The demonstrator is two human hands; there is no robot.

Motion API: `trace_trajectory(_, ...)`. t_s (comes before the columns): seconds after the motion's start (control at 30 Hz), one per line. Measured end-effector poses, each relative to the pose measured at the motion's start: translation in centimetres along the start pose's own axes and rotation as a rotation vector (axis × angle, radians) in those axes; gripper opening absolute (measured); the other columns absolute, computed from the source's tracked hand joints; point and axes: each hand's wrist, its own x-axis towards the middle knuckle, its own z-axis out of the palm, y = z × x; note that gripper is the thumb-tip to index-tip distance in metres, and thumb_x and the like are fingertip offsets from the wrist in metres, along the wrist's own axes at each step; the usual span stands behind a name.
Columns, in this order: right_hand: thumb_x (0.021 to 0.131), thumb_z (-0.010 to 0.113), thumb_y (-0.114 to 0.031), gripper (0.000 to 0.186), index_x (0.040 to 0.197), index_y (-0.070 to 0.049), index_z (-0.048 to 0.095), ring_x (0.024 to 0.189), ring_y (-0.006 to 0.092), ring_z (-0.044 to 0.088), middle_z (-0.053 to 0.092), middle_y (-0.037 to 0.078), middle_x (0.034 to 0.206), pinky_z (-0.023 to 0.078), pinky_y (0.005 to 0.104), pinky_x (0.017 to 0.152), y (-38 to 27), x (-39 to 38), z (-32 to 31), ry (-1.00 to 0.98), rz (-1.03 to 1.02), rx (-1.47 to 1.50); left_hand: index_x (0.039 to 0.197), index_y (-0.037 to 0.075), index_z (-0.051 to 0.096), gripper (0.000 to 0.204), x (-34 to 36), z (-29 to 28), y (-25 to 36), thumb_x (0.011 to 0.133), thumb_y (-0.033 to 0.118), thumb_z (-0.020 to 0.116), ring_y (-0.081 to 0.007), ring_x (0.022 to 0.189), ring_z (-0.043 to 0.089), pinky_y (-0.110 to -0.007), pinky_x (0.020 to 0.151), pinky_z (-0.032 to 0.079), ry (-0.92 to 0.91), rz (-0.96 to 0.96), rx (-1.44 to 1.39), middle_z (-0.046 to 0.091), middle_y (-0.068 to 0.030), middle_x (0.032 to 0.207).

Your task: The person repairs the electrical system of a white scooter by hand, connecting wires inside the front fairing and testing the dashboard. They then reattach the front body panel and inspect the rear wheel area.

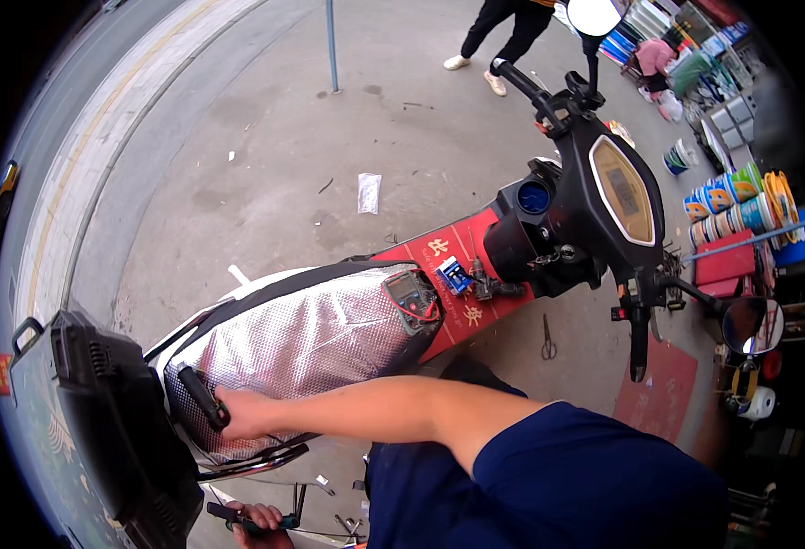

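My right hand point(242, 412) reaches across to the rear of a scooter seat point(311, 339) wrapped in a silver quilted cover. It grips a black tool handle point(203, 397) set against the seat's back edge. Lower down, my left hand point(261, 523) holds a dark plier-like tool point(238, 518) beside the chrome rear rack point(256, 462). A grey and red multimeter point(412, 297) lies on the front of the seat. A small blue box point(454, 273) sits on the red footboard mat point(462, 252).
A black rear trunk point(110, 412) stands at the left. The handlebars, dashboard point(622, 192) and a mirror point(750, 325) are at the right. Scissors point(547, 339) lie on the concrete. Another person's legs point(503, 37) stand beyond. Shop goods crowd the right edge.
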Motion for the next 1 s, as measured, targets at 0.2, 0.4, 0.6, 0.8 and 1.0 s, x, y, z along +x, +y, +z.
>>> trace_trajectory(0.2,0.075,0.067,-0.022,0.029,0.094,-0.005,0.054,0.069,0.0230,0.060,0.059,0.008,0.076,0.047,0.0351,0.065,1.0,-18.7,-18.1,0.255,-0.029,-0.115,0.099,0.002,0.048,0.027,9.6,4.2,-3.1,0.079,0.013,0.062,-0.0202,0.061,0.053,-0.036,0.059,0.048,-0.067,-0.104,0.147,0.050,-0.0070,0.068)
trace_trajectory(0.4,0.080,0.066,-0.018,0.022,0.094,-0.006,0.054,0.062,0.0153,0.061,0.059,0.005,0.070,0.048,0.0307,0.056,9.8,-42.0,-21.5,1.047,0.610,-0.098,0.096,-0.004,0.052,0.027,17.1,17.0,-8.9,0.084,0.017,0.062,-0.0200,0.050,0.056,-0.030,0.050,0.049,-0.528,-0.441,0.665,0.056,-0.0104,0.061)
trace_trajectory(0.6,0.074,0.065,-0.026,0.034,0.100,-0.006,0.060,0.080,0.0356,0.064,0.066,0.019,0.088,0.051,0.0436,0.072,29.6,-53.1,-14.5,1.021,1.364,-0.156,0.082,0.002,0.055,0.022,20.7,17.8,-16.1,0.085,0.022,0.064,-0.0180,0.051,0.056,-0.031,0.048,0.048,-0.230,-0.612,0.946,0.056,-0.0072,0.063)
trace_trajectory(0.8,0.072,0.068,-0.031,0.045,0.106,-0.002,0.065,0.091,0.0348,0.065,0.066,0.023,0.098,0.051,0.0424,0.078,38.0,-54.7,-11.9,0.912,1.432,0.385,0.093,0.005,0.052,0.025,18.1,13.6,-15.1,0.088,0.027,0.063,-0.0161,0.053,0.052,-0.031,0.049,0.046,0.126,-0.570,0.784,0.050,-0.0034,0.064)
trace_trajectory(1.0,0.071,0.065,-0.023,0.038,0.103,-0.003,0.062,0.104,0.0352,0.059,0.063,0.022,0.107,0.048,0.0414,0.085,44.9,-41.4,-22.0,0.810,1.179,-0.068,0.095,0.006,0.052,0.022,18.1,4.8,-17.1,0.093,0.027,0.056,-0.0113,0.048,0.043,-0.025,0.044,0.037,0.098,-0.484,0.377,0.044,-0.0004,0.061)
